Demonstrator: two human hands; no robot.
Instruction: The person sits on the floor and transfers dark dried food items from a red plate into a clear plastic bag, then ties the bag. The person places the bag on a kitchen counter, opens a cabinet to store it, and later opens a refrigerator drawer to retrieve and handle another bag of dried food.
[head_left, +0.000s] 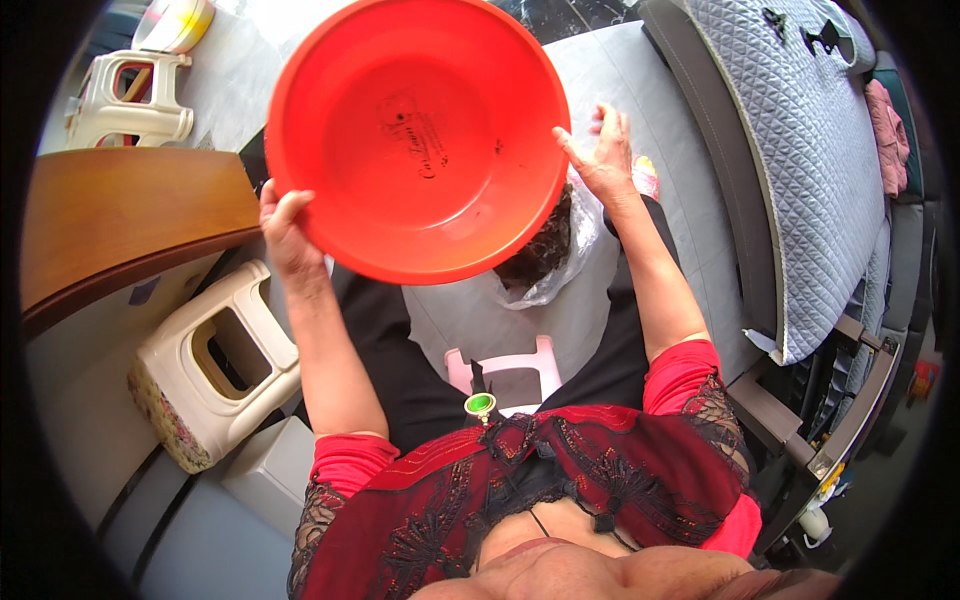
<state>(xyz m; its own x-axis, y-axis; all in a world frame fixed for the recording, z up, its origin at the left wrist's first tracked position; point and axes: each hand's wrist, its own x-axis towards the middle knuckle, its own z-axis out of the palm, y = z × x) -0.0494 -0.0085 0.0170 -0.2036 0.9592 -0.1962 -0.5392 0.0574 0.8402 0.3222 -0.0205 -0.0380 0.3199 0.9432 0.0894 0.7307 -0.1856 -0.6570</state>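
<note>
A round red plastic basin (420, 142) is held up before me, its inside facing the camera, with dark printing and small dark specks on its bottom. My left hand (289, 232) grips the rim at the lower left, thumb on the near side. At the right rim is my right hand (604, 157), fingers spread and thumb by the edge; whether it bears on the rim cannot be told. Below and partly behind the basin, a clear plastic bag (585, 232) lies open on the floor with dark brown matter (536, 259) in it, which I cannot identify.
A cream plastic stool (277, 367) lies at the left, under a wooden tabletop (135, 217). Another cream stool (161, 94) and a bowl (172, 26) are at the upper left. Part of a pink stool (517, 364) shows between my legs. A quilted sofa (795, 165) stands at the right.
</note>
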